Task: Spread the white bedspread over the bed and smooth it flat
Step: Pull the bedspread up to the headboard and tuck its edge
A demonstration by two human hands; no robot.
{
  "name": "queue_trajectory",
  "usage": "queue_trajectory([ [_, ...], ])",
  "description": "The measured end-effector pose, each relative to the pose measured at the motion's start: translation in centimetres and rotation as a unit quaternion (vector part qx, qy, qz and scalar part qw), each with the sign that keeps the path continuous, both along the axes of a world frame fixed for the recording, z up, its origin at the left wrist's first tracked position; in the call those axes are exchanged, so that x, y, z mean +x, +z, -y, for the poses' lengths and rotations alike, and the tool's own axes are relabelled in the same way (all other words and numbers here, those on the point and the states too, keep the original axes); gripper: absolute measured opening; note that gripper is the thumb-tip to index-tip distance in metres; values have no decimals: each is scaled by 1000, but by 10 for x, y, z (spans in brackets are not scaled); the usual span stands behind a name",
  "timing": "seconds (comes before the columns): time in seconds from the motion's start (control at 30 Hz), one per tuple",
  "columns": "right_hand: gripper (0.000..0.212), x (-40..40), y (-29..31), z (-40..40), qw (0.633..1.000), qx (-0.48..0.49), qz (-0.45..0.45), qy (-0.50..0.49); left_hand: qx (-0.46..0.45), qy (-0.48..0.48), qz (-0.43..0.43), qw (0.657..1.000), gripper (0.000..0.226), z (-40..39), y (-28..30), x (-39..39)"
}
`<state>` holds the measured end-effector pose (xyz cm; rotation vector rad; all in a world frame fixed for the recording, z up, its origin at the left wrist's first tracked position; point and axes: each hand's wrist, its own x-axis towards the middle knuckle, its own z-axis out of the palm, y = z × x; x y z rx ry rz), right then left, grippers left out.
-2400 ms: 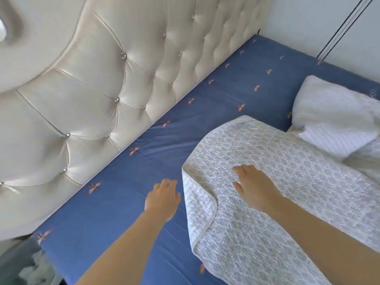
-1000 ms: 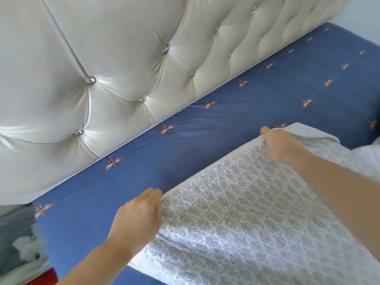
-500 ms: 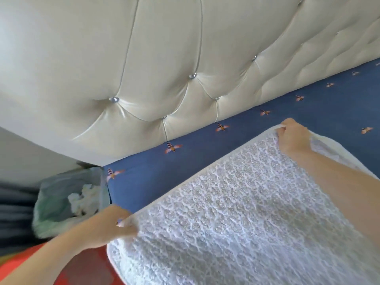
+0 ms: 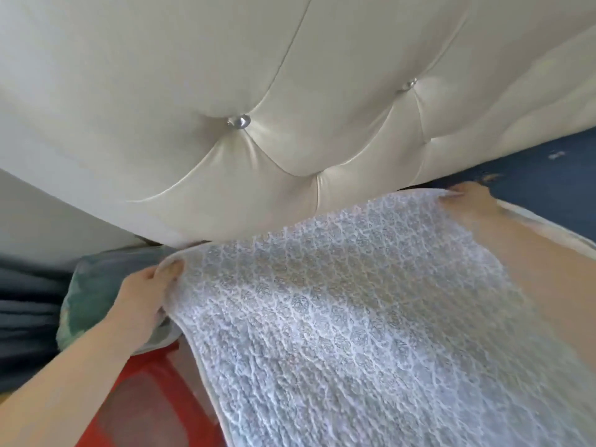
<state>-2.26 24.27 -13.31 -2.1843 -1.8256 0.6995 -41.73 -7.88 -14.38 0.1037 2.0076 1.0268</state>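
Hand positions first: our left hand point(image 4: 146, 296) pinches the near corner of the white bedspread point(image 4: 338, 317), thumb on top and fingers curled under the hem, while our right hand point(image 4: 467, 198) is closed on the same top edge farther along, right beside the base of the tufted headboard point(image 4: 258, 108). Between the two hands the held edge runs as a long diagonal line, low at our left and rising toward the right, roughly parallel to the headboard's bottom. The bedspread lies ahead of and below us, draped over the bed, its top edge just touching or nearly touching the headboard; we cannot tell which. Beyond our right hand a strip of blue sheet point(image 4: 548, 175) is uncovered, so we judge that the coming move turns on carrying the edge on along the headboard toward the right, with the right hand nearer that bare part. Our left hand sits off the bed's corner, over a greenish bag-lined bin point(image 4: 90, 295) and a red object point(image 4: 151, 398) below. These could catch the hanging corner if we let it drop.
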Motion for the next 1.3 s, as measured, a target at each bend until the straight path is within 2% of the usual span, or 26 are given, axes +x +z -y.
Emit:
queue_trajectory([
  [0.07, 34, 0, -19, 4, 1000, -20, -5, 19, 17, 76, 27, 997, 13, -4, -8, 7],
  [0.17, 26, -3, -21, -2, 996, 33, -66, -58, 28, 138, 2, 990, 14, -11, -7, 19],
  [0.23, 27, -2, -20, -13, 988, 66, -102, -94, 14, 139, -59, 988, 21, -10, -6, 18],
  [0.3, 39, -11, -15, -17, 983, 74, -128, -106, -6, 125, -165, 978, 35, -2, -9, 13],
  [0.37, 37, -21, -18, -20, 977, 84, -148, -126, -1, 123, -226, 966, 42, 6, -15, 12],
  [0.5, 13, -26, -32, -20, 965, 102, -194, -141, 5, 143, -212, 967, 39, -8, -25, 29],
  [0.57, 12, -26, -36, -15, 960, 117, -207, -146, -1, 148, -199, 969, 40, -20, -29, 35],
  [0.6, 18, -25, -40, -9, 966, 126, -192, -119, -10, 147, -194, 970, 39, -23, -33, 35],
  [0.7, 37, -17, -56, 15, 990, 87, -58, 97, -51, 122, -196, 972, 39, -23, -41, 32],
  [0.8, 61, -12, -69, 12, 966, 57, 85, 239, -57, 96, -223, 968, 39, -25, -51, 30],
  [0.9, 65, -18, -70, 3, 955, 11, 155, 254, -67, 76, -255, 962, 35, -28, -57, 31],
  [1.0, 65, -18, -68, 5, 953, -16, 178, 245, -78, 81, -273, 955, 35, -31, -62, 31],
  [1.3, 69, -25, -51, -21, 952, -68, 151, 257, -100, 70, -321, 939, 32, -38, -65, 39],
])
